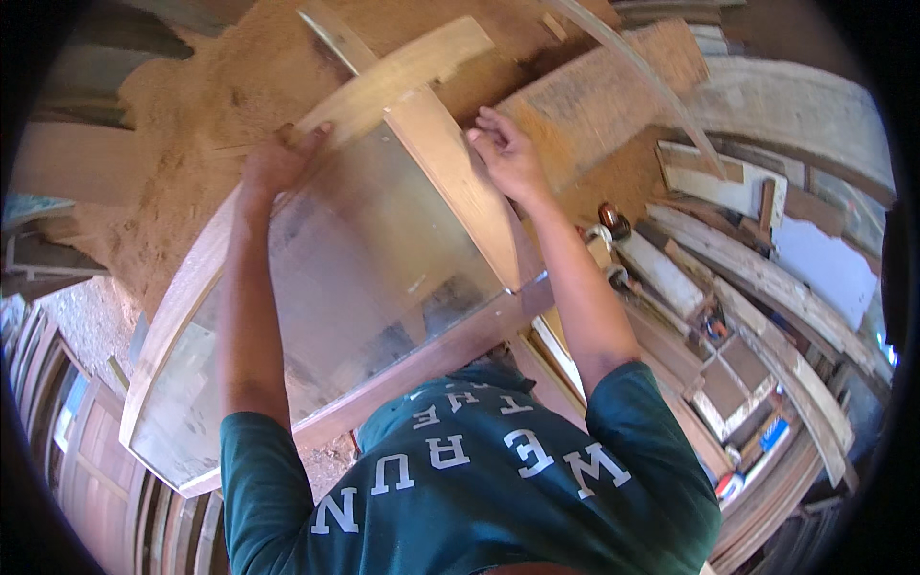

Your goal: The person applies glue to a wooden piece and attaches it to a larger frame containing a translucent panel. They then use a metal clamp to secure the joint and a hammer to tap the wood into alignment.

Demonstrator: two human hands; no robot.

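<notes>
One left hand (pixel 278 165): grasping the curved wooden rim (pixel 369 100), upper left of centre.
Right hand (pixel 508 161): hanging unclenched beside the pale crosspiece (pixel 453 177), upper centre.
Grey panel (pixel 359 273): filling mid-frame.

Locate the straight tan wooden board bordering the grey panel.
In the head view, the tan board sits in the upper middle, along the right edge of the grey panel, just left of the right hand.

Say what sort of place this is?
Probably a woodworking shop: what looks like sawdust lies about, boards are piled at right, and a large curved wooden frame sits in front.
</notes>
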